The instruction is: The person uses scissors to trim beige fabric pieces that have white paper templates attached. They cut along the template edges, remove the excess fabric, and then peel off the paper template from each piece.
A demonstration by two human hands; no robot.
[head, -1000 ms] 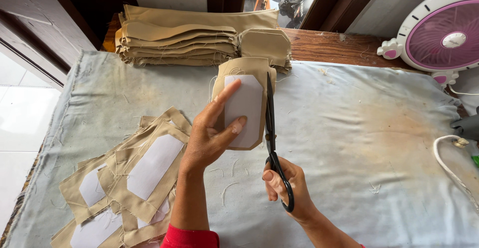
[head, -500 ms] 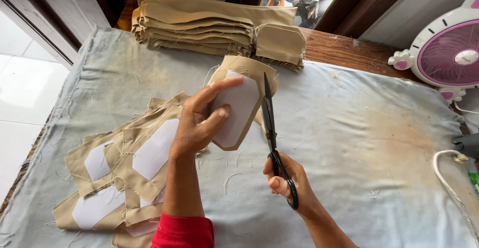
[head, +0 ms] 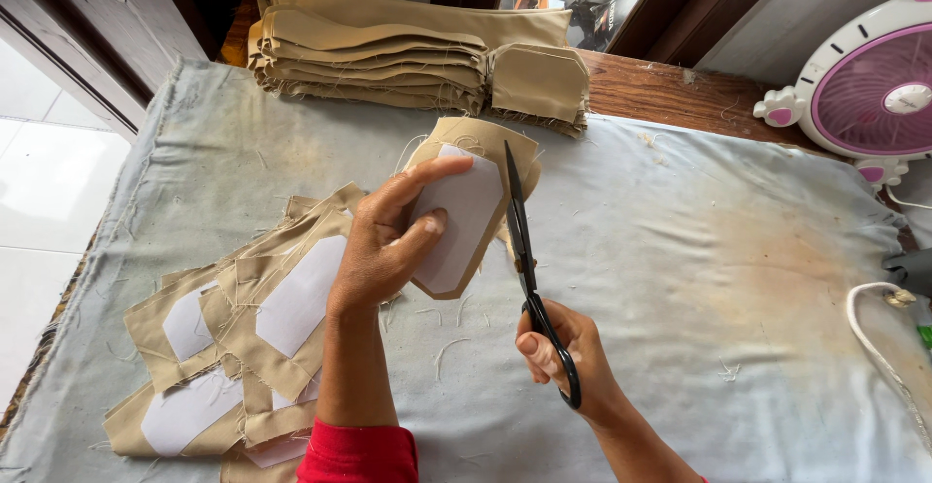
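left hand (head: 383, 250): raised above the table, thumb and fingers pinching a tan fabric piece (head: 466, 206) with a white lining patch, held upright near the middle of the scene.
right hand (head: 568, 352): fingers curled through the handles of black scissors (head: 529, 269), closed around them; blades point far, their edge along the right side of the fabric piece.
sleeve (head: 359, 454): red, at the near edge on the left arm.
cut pieces (head: 243, 337): tan with white patches, heaped near left on the pale cloth-covered table (head: 699, 279).
stack (head: 388, 56): folded tan fabric, far edge.
fan (head: 869, 90): white and pink, far right.
cord (head: 874, 342): white, right edge.
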